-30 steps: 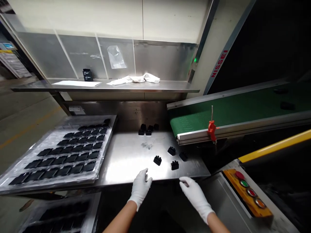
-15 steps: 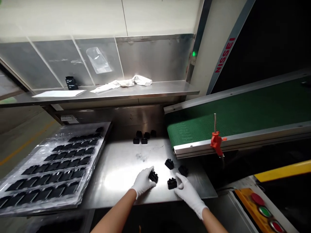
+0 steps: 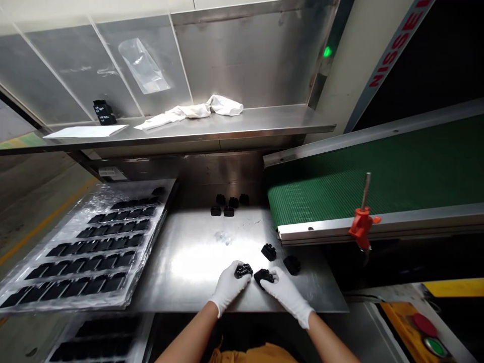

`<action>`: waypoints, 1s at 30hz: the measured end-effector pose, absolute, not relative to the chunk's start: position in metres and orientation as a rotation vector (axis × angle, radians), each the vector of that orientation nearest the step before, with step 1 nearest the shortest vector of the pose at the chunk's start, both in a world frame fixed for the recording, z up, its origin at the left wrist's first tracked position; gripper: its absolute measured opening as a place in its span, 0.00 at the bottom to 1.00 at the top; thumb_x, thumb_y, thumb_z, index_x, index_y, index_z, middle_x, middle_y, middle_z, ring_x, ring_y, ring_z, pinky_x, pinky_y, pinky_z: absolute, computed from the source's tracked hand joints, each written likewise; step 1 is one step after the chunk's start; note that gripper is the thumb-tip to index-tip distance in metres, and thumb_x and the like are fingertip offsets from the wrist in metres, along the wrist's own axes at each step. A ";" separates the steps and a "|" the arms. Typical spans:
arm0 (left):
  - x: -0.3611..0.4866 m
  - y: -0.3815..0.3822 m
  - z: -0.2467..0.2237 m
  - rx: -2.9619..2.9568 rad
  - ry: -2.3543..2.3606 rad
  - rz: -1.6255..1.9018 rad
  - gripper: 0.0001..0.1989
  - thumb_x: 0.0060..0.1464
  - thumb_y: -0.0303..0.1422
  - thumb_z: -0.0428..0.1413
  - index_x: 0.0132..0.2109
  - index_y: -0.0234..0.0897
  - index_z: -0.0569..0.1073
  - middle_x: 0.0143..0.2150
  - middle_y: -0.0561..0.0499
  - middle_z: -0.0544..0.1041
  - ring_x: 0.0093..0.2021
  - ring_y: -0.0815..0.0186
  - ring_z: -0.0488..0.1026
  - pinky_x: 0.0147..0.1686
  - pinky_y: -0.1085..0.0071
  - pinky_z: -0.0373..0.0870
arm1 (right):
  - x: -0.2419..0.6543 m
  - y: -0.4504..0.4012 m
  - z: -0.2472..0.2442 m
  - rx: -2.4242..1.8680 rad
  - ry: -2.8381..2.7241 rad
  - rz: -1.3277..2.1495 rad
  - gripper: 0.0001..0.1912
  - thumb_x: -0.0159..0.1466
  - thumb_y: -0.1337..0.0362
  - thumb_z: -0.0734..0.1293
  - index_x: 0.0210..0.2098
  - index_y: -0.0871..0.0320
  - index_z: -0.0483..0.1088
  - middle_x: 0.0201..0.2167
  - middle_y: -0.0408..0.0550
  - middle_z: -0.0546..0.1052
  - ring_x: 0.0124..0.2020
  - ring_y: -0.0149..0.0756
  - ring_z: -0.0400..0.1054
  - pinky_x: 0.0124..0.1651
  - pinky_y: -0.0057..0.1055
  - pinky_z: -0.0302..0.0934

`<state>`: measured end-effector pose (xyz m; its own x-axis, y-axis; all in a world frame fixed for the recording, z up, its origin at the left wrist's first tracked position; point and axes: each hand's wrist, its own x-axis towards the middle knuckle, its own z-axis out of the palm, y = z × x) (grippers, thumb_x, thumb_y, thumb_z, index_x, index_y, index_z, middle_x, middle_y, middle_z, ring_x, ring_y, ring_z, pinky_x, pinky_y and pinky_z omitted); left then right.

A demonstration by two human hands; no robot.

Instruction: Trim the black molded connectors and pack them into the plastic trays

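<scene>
My left hand, in a white glove, grips a small black part over the front of the metal table. Close beside it on the right, my gloved right hand has its fingers closed round another black part. Two more black parts lie on the metal just beyond and to the right of my right hand, one farther back and one nearer the table's right side. Several others stand grouped at the back of the table.
A plastic-covered tray with rows of black pieces lies on the left. The green conveyor belt with a red clamp is on the right. A metal shelf holding a white cloth crosses behind. An orange button box stands front right.
My right hand has closed on the black part it was beside and moved it slightly left. The part in my left hand has turned. The camera view has shifted.
</scene>
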<state>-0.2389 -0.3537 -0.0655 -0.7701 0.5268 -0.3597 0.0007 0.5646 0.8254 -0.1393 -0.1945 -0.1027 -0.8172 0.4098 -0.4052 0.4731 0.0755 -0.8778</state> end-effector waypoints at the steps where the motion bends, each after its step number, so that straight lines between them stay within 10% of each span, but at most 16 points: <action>1: -0.237 -0.355 -0.065 0.377 2.169 1.208 0.13 0.49 0.32 0.54 0.44 0.38 0.70 0.40 0.48 0.78 0.41 0.61 0.75 0.42 0.66 0.70 | -0.141 -0.198 -0.102 0.929 2.193 -1.963 0.16 0.50 0.54 0.69 0.33 0.56 0.66 0.30 0.46 0.77 0.34 0.39 0.72 0.39 0.35 0.66; 13: -0.202 -0.386 0.015 -0.111 1.263 1.676 0.24 0.56 0.52 0.53 0.41 0.32 0.71 0.29 0.49 0.75 0.24 0.69 0.73 0.23 0.77 0.65 | -0.137 -0.232 0.015 0.705 1.226 -2.655 0.13 0.61 0.55 0.69 0.33 0.59 0.68 0.28 0.40 0.68 0.28 0.26 0.60 0.37 0.28 0.62; 17: -0.199 -0.396 0.053 -0.113 1.146 1.665 0.23 0.59 0.48 0.52 0.44 0.30 0.74 0.40 0.40 0.78 0.28 0.68 0.76 0.23 0.79 0.68 | -0.132 -0.240 0.042 0.615 1.074 -2.694 0.11 0.62 0.58 0.68 0.33 0.61 0.70 0.27 0.42 0.68 0.28 0.26 0.60 0.34 0.26 0.60; 30: -0.207 -0.413 0.083 -0.282 0.894 1.712 0.17 0.60 0.41 0.55 0.44 0.31 0.77 0.33 0.43 0.79 0.29 0.68 0.78 0.25 0.81 0.71 | -0.130 -0.252 0.066 0.712 1.295 -2.493 0.15 0.61 0.53 0.68 0.32 0.60 0.70 0.26 0.41 0.69 0.24 0.25 0.63 0.28 0.24 0.59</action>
<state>-0.2074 -0.4134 0.0832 -0.3428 0.7237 -0.5989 -0.9051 -0.0837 0.4169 -0.1299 -0.2524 0.0665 -0.8515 0.0092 -0.5242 0.4237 -0.5769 -0.6984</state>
